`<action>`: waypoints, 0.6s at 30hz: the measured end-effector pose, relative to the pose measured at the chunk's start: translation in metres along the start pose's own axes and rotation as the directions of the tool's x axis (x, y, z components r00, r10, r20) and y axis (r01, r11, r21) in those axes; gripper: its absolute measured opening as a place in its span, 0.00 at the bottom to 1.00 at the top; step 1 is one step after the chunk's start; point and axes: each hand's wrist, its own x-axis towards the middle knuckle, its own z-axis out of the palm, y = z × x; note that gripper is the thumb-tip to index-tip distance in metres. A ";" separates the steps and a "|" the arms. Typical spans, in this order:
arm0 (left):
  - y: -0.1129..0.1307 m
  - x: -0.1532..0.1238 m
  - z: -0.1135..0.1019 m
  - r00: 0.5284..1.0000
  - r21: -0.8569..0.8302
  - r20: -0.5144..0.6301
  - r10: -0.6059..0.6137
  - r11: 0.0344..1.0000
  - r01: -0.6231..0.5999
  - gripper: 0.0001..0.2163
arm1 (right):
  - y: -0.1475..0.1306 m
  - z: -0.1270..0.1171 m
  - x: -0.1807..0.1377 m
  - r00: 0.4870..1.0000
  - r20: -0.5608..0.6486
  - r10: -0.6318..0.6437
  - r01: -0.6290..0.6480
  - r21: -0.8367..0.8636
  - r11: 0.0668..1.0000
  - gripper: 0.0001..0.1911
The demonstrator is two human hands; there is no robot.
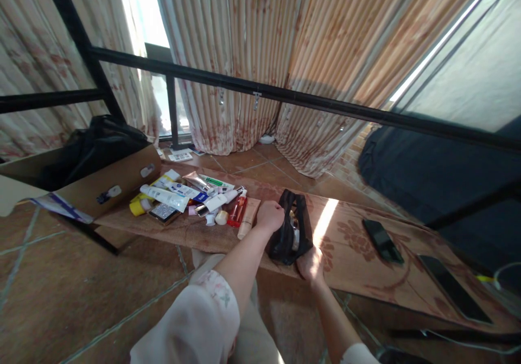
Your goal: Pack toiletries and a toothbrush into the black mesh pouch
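Note:
A small black pouch (pixel 293 232) stands open on a low board covered in patterned cloth (pixel 358 244). My left hand (pixel 269 216) is closed on the pouch's left rim. Gripping its near bottom edge is my right hand (pixel 311 264). Something pale and shiny shows inside the pouch; I cannot make out what. Just left of my left hand lie several cosmetics: a beige tube (pixel 248 218), a red bottle (pixel 237 211), white tubes (pixel 165 196) and a glittery compact (pixel 164 212).
A cardboard box (pixel 101 187) holding a black bag (pixel 95 147) sits at the left. Two dark phones (pixel 382 240) (pixel 453 288) lie on the board at the right. A black metal rail (pixel 285 95) and curtains stand behind. A dark cushion (pixel 427 174) fills the right.

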 end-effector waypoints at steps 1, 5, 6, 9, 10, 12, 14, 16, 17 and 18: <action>-0.001 0.000 0.000 1.000 -0.038 0.002 -0.011 0.999 0.011 0.09 | 0.000 0.000 0.000 1.000 0.000 -0.002 0.002 0.002 1.000 0.13; -0.003 -0.001 0.003 0.998 -0.197 0.006 -0.062 0.978 0.062 0.09 | 0.002 0.001 0.002 1.000 0.001 -0.022 0.022 0.016 1.000 0.13; -0.004 -0.001 0.004 0.997 -0.233 0.010 -0.076 0.970 0.076 0.09 | 0.002 0.002 0.002 1.000 0.001 -0.026 0.026 0.019 0.999 0.13; -0.006 -0.001 0.007 0.993 -0.316 0.038 -0.111 0.941 0.118 0.08 | 0.003 0.003 0.003 1.000 0.008 -0.017 0.017 0.018 1.000 0.13; -0.007 0.000 0.008 0.992 -0.335 0.046 -0.116 0.934 0.125 0.08 | 0.003 0.003 0.002 1.000 0.013 -0.009 0.009 0.013 1.000 0.13; -0.008 0.001 0.009 0.991 -0.365 0.054 -0.120 0.921 0.132 0.07 | 0.003 0.003 0.002 1.000 0.022 0.004 -0.004 -0.001 1.000 0.13; -0.009 0.002 0.010 0.991 -0.393 0.059 -0.119 0.910 0.133 0.07 | 0.004 0.002 0.001 1.000 0.023 0.008 -0.008 -0.008 1.000 0.13; -0.010 0.002 0.011 0.992 -0.399 0.056 -0.116 0.908 0.129 0.08 | 0.004 0.002 0.001 1.000 0.022 -0.001 0.001 0.002 1.000 0.13; -0.010 0.003 0.011 0.992 -0.389 0.052 -0.115 0.913 0.127 0.08 | 0.004 0.001 0.001 1.000 0.024 -0.007 0.007 0.011 1.000 0.13; -0.011 0.003 0.010 0.992 -0.373 0.044 -0.115 0.920 0.123 0.09 | 0.004 0.001 0.002 1.000 0.027 -0.013 0.012 0.019 1.000 0.13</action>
